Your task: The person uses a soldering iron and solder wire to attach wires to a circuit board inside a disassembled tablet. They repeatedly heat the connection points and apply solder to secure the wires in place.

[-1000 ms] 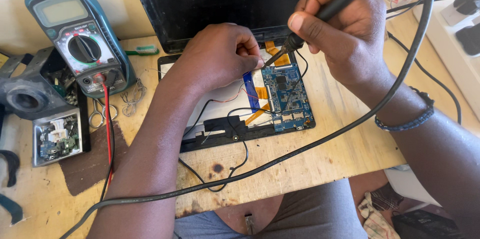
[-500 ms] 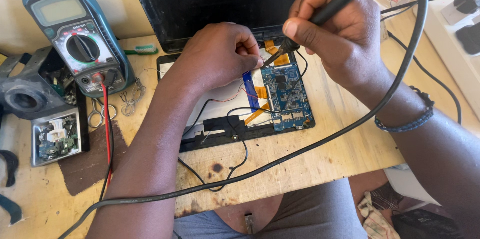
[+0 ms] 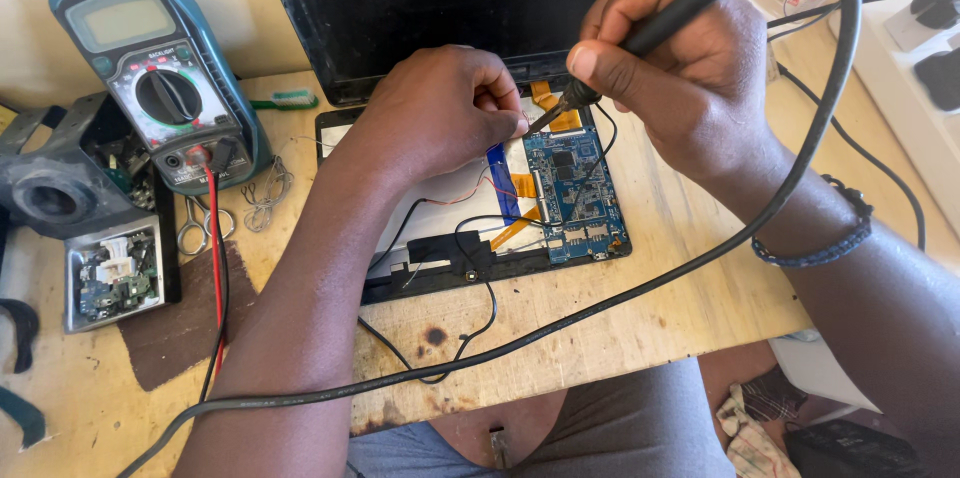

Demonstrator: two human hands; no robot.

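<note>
Over the last second the right hand (image 3: 690,78) has tipped the soldering iron (image 3: 640,38) lower, its tip now at the upper edge of the blue circuit board (image 3: 575,183) in the opened tablet (image 3: 470,228) near the bench's back edge; fingers wrapped tight around the handle. The left hand (image 3: 440,113) stays pinched on a thin wire (image 3: 520,118) beside the tip, so a joint looks under way

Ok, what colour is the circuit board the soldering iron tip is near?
Blue, with small dark chips; the circuit board shows best in the head view.
</note>
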